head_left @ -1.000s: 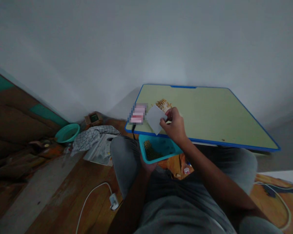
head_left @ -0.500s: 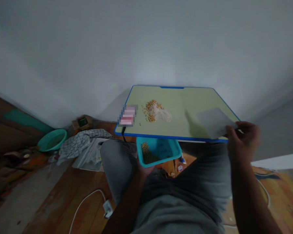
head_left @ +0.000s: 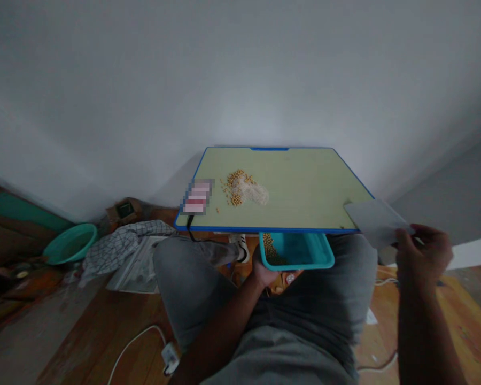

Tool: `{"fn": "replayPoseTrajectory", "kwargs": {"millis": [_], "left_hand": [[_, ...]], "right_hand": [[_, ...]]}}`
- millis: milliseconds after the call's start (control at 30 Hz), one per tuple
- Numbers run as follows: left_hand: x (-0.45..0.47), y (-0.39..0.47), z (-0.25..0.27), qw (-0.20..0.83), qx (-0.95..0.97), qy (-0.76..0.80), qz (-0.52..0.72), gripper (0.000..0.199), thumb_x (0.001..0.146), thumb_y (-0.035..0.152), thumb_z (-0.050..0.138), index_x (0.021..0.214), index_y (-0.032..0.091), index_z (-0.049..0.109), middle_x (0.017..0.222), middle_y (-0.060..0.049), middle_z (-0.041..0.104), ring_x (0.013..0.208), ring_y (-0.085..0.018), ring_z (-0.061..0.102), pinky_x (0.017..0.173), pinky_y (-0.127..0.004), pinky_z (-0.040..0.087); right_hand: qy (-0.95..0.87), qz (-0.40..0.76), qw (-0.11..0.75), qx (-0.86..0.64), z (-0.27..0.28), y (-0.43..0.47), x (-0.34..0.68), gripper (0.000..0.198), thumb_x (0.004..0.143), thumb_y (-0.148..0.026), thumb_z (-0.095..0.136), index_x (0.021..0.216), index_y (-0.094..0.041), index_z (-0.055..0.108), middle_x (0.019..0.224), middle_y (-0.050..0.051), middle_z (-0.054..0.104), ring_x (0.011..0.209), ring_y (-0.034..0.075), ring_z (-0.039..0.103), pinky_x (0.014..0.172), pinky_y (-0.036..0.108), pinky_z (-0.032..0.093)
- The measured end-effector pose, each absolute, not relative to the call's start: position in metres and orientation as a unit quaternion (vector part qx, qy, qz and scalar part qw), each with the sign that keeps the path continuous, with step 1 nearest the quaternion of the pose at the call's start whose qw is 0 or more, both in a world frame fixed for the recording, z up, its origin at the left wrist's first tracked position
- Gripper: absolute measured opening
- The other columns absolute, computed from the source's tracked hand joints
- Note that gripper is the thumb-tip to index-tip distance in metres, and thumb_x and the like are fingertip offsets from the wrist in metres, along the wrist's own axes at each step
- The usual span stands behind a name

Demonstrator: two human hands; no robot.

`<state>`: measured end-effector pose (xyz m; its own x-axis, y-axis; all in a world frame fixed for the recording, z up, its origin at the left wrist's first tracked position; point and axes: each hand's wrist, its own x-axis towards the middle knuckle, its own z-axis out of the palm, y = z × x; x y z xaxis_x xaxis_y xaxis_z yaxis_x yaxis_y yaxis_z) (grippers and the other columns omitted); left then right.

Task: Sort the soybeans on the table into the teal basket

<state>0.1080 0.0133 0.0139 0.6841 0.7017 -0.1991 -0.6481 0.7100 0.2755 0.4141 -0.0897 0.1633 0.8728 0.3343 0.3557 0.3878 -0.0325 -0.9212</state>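
Observation:
My left hand (head_left: pixel 264 270) holds a teal plastic tray (head_left: pixel 300 255) from below, just under the front edge of the small green table (head_left: pixel 304 187). Some yellow grains lie in the tray's left end. My right hand (head_left: pixel 423 256) grips a white card (head_left: pixel 374 222) off the table's front right corner. A heap of mixed yellow grains and white rice (head_left: pixel 244 188) lies on the table's left part, well away from both hands. My legs in grey trousers are folded under the table.
A blurred pink object (head_left: pixel 198 197) sits at the table's left front corner. On the wooden floor to the left are a checked cloth (head_left: pixel 120 243), a green basin (head_left: pixel 70 243), a small box (head_left: pixel 124 209) and a white cable with plug (head_left: pixel 168 358).
My right hand has carried the white card from the grain heap to beyond the table's right front corner. The teal tray in my left hand has shifted right along the table's edge.

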Motion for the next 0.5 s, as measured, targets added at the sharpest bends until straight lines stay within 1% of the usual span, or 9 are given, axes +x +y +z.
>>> {"fn": "replayPoseTrajectory", "kwargs": {"millis": [100, 167, 267, 367, 433, 500], "left_hand": [[0.131, 0.014, 0.020, 0.936, 0.101, 0.149, 0.302, 0.064, 0.097, 0.064, 0.054, 0.132, 0.018, 0.083, 0.134, -0.020, 0.085, 0.134, -0.049, 0.072, 0.119, -0.082, 0.041], [0.140, 0.013, 0.022, 0.943, 0.100, 0.144, 0.284, 0.066, 0.095, 0.065, 0.056, 0.132, 0.018, 0.082, 0.135, -0.022, 0.084, 0.137, -0.052, 0.069, 0.119, -0.086, 0.037], [0.146, 0.012, 0.025, 0.944, 0.096, 0.141, 0.282, 0.068, 0.093, 0.066, 0.055, 0.132, 0.017, 0.082, 0.132, -0.022, 0.085, 0.138, -0.053, 0.068, 0.121, -0.086, 0.035], [0.147, 0.011, 0.027, 0.944, 0.093, 0.141, 0.284, 0.071, 0.094, 0.068, 0.052, 0.133, 0.017, 0.082, 0.132, -0.023, 0.085, 0.138, -0.052, 0.068, 0.122, -0.084, 0.035], [0.147, 0.011, 0.026, 0.944, 0.093, 0.143, 0.281, 0.071, 0.095, 0.068, 0.051, 0.133, 0.016, 0.082, 0.133, -0.023, 0.084, 0.138, -0.052, 0.068, 0.122, -0.083, 0.035], [0.146, 0.011, 0.023, 0.946, 0.090, 0.144, 0.277, 0.071, 0.094, 0.068, 0.052, 0.132, 0.016, 0.082, 0.134, -0.024, 0.084, 0.137, -0.052, 0.068, 0.122, -0.083, 0.036]], "right_hand": [[-0.244, -0.006, 0.642, -0.727, 0.163, -0.086, 0.409, 0.022, 0.082, -0.046, 0.086, 0.090, -0.040, 0.067, 0.081, 0.008, 0.063, 0.061, 0.029, 0.060, 0.047, 0.048, 0.052], [-0.262, 0.012, 0.644, -0.719, 0.162, -0.082, 0.410, 0.022, 0.082, -0.047, 0.087, 0.092, -0.038, 0.070, 0.081, 0.008, 0.063, 0.061, 0.028, 0.061, 0.047, 0.047, 0.052], [-0.281, 0.043, 0.643, -0.711, 0.158, -0.076, 0.415, 0.028, 0.076, -0.048, 0.091, 0.093, -0.034, 0.074, 0.082, 0.010, 0.068, 0.063, 0.029, 0.064, 0.054, 0.051, 0.055], [-0.296, 0.089, 0.631, -0.712, 0.156, -0.071, 0.415, 0.034, 0.069, -0.049, 0.095, 0.093, -0.030, 0.079, 0.081, 0.012, 0.072, 0.064, 0.029, 0.065, 0.060, 0.053, 0.056], [-0.320, 0.121, 0.622, -0.705, 0.158, -0.068, 0.411, 0.036, 0.067, -0.049, 0.096, 0.093, -0.029, 0.082, 0.080, 0.012, 0.073, 0.063, 0.026, 0.063, 0.058, 0.049, 0.053], [-0.355, 0.154, 0.611, -0.690, 0.160, -0.065, 0.405, 0.038, 0.067, -0.050, 0.097, 0.095, -0.028, 0.083, 0.079, 0.009, 0.072, 0.062, 0.023, 0.061, 0.054, 0.042, 0.051]]}}
